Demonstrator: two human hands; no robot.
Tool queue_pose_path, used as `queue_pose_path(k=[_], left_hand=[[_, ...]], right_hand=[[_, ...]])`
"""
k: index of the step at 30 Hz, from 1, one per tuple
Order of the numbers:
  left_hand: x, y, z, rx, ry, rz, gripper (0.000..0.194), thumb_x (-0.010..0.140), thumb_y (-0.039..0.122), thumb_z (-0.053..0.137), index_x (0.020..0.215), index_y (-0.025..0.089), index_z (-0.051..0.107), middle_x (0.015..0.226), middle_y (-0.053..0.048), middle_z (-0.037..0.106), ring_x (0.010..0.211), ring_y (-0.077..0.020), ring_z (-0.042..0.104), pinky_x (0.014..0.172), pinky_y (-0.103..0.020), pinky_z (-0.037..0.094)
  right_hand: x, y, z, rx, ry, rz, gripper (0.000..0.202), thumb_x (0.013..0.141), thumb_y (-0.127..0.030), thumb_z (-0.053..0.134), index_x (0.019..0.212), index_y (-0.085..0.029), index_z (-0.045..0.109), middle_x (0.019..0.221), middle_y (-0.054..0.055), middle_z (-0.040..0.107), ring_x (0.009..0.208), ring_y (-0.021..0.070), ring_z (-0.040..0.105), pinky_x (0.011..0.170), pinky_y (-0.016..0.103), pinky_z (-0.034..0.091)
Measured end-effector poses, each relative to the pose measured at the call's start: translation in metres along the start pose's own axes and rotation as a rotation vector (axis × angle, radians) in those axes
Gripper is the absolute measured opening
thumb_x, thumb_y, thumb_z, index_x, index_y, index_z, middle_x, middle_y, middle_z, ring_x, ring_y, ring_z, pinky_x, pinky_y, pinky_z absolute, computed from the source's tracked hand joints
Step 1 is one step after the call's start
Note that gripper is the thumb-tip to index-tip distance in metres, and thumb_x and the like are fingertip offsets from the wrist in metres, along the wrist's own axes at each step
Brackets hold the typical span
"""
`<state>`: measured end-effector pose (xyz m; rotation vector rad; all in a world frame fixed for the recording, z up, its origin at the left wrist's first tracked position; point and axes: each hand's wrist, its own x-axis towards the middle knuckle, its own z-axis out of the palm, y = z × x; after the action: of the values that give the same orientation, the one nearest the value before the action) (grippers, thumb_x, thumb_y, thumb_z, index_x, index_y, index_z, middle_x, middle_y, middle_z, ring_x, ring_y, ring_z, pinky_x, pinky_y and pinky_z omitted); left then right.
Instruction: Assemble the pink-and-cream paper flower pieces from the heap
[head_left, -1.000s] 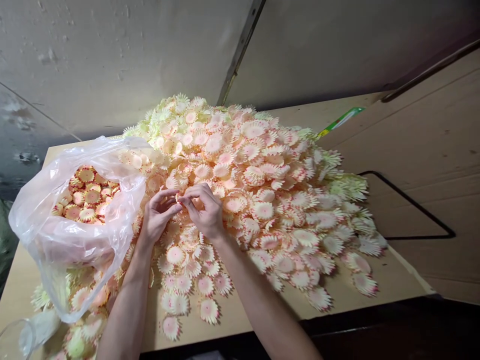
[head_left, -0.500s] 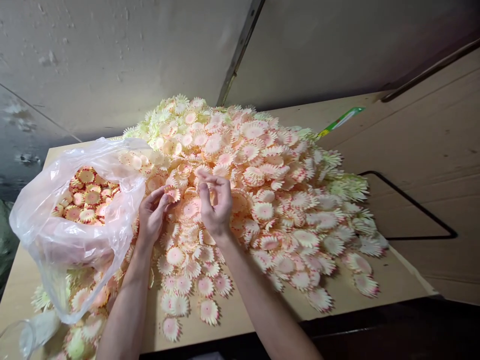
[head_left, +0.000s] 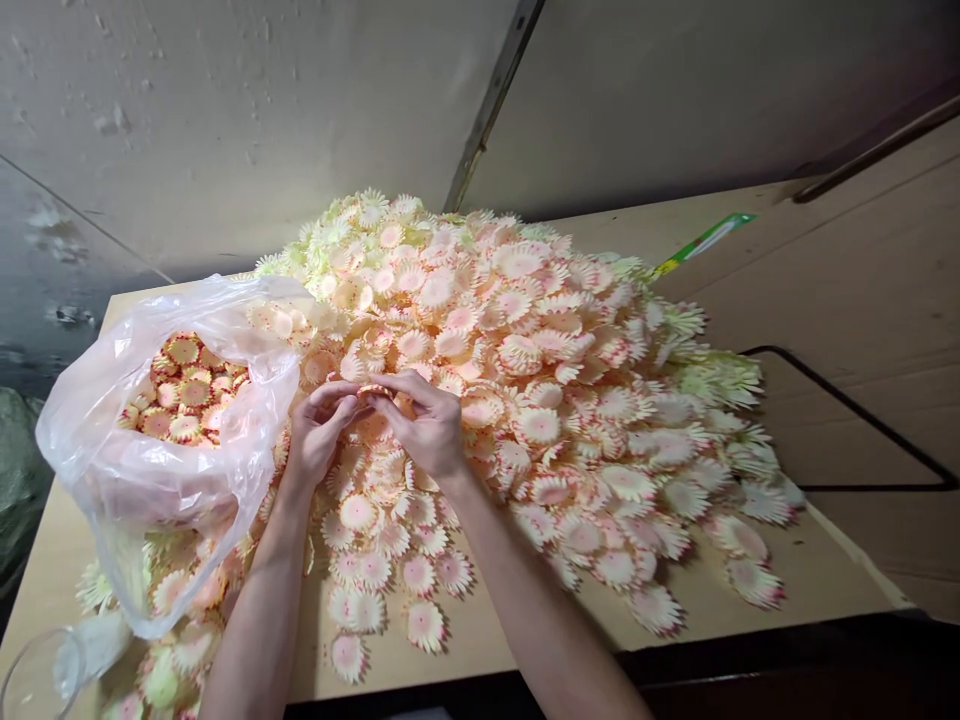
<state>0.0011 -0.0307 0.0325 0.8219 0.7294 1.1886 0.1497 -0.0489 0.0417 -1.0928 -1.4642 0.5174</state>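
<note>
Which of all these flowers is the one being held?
The flower pinched between the left hand and right hand; other flowers lie on the table or in the plastic bag.

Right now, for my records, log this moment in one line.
left hand: pinches flower piece; right hand: pinches same piece; plastic bag: open

Across the middle and right of the tabletop (head_left: 832, 585): a heap (head_left: 517, 300) of loose flowers, wall (head_left: 300, 120) behind. Left of the heap: a bag (head_left: 165, 490) with bagged flowers (head_left: 195, 390) inside. Near left: a container (head_left: 34, 680). Over the heap, right of the bag: left hand (head_left: 319, 430) and right hand (head_left: 429, 425), single flower (head_left: 373, 391) between.
</note>
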Motion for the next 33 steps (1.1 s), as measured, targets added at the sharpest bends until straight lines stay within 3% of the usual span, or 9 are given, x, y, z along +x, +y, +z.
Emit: queue_pose_path(k=[6,10,18,22,28,33], left_hand=[[0.0012,-0.0026,-0.0010,-0.006,0.013,-0.032,0.029,0.072,0.039,0.084,0.092,0.019,0.077,0.083,-0.002,0.073,0.076,-0.0139,0.070,0.081,-0.033,0.063],[0.0007,-0.0043,-0.0024,0.019,-0.030,-0.062,0.030,0.074,0.040,0.083,0.095,0.020,0.078,0.084,-0.003,0.074,0.079,-0.0167,0.071,0.079,-0.034,0.062],[-0.0006,-0.0068,-0.0066,0.033,-0.064,-0.044,0.022,0.074,0.033,0.083,0.094,0.022,0.080,0.096,-0.003,0.073,0.081,-0.0153,0.070,0.077,-0.030,0.061],[-0.0012,-0.0038,-0.0054,0.033,-0.063,-0.041,0.019,0.073,0.030,0.084,0.089,0.020,0.080,0.092,-0.002,0.071,0.078,-0.0132,0.068,0.073,-0.025,0.060],[-0.0001,-0.0004,-0.0033,0.066,-0.041,-0.039,0.021,0.069,0.030,0.086,0.083,0.017,0.078,0.083,-0.002,0.070,0.072,-0.0119,0.066,0.070,-0.024,0.058],[0.0006,-0.0008,-0.0043,0.095,-0.052,0.000,0.018,0.071,0.030,0.085,0.080,0.017,0.077,0.079,-0.001,0.070,0.069,-0.0109,0.065,0.068,-0.022,0.055]], right_hand=[[-0.0022,0.0026,-0.0001,-0.011,0.008,0.123,0.024,0.088,-0.031,0.070,0.110,-0.022,0.069,0.099,0.006,0.075,0.083,0.0182,0.070,0.076,0.031,0.058],[-0.0037,0.0035,0.0010,0.010,0.015,0.157,0.030,0.089,-0.034,0.068,0.115,-0.022,0.062,0.106,0.008,0.073,0.076,0.0152,0.069,0.064,0.025,0.056],[-0.0014,-0.0039,0.0005,-0.031,-0.027,0.146,0.023,0.092,-0.034,0.064,0.110,-0.022,0.058,0.092,0.004,0.070,0.063,0.0107,0.062,0.053,0.022,0.047],[-0.0024,-0.0034,0.0023,-0.033,-0.032,0.124,0.023,0.094,-0.033,0.062,0.112,-0.022,0.055,0.071,-0.002,0.062,0.052,0.0093,0.054,0.048,0.021,0.041],[-0.0038,-0.0001,0.0039,-0.044,-0.025,0.098,0.019,0.095,-0.035,0.060,0.108,-0.024,0.053,0.084,0.002,0.068,0.069,0.0148,0.068,0.059,0.024,0.053],[-0.0040,0.0010,0.0044,-0.089,-0.031,0.047,0.013,0.096,-0.034,0.057,0.105,-0.025,0.055,0.088,0.002,0.071,0.075,0.0163,0.072,0.064,0.025,0.057]])
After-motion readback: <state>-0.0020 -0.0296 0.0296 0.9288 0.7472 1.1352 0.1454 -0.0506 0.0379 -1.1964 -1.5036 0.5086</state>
